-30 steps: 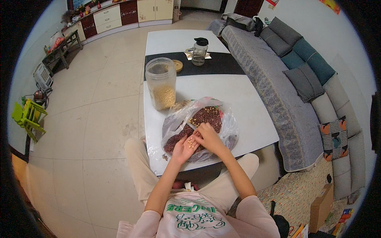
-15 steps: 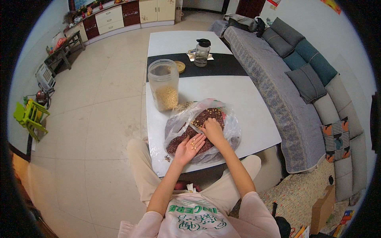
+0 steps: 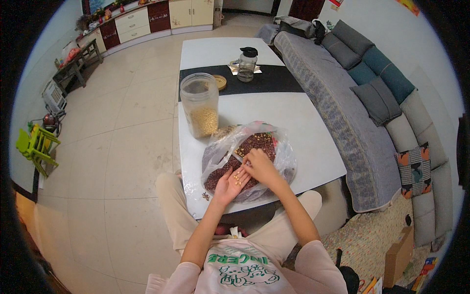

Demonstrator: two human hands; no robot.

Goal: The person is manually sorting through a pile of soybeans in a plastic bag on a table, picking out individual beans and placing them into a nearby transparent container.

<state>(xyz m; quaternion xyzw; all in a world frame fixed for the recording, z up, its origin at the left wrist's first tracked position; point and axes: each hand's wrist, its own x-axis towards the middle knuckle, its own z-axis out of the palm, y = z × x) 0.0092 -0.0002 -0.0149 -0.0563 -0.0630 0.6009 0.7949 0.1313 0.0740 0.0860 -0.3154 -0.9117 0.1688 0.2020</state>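
Note:
My left hand (image 3: 226,190) lies palm up over the near side of a clear plastic bag (image 3: 288,172), its fingers stretched out and several yellow beans (image 3: 238,183) resting on it. Small dark red beans or grains (image 3: 219,172) fill the bag, with yellow beans (image 3: 267,136) scattered on top at the far side. My right hand (image 3: 261,166) is beside the left fingertips, its fingers bent and pinched together; what they hold, if anything, is too small to make out. Behind the bag stands a tall clear jar (image 3: 199,93), uncapped and partly filled with yellow beans (image 3: 203,121).
The white table (image 3: 313,132) has a black band across it, bearing a round golden lid (image 3: 220,82) and a black-topped water bottle (image 3: 247,66). A few dark bits (image 3: 205,196) lie at the near left edge. A grey sofa (image 3: 338,127) runs along the right.
My right hand has drawn back from the beans at the far side of the bag to my left fingertips. My left hand stays palm up with the yellow beans.

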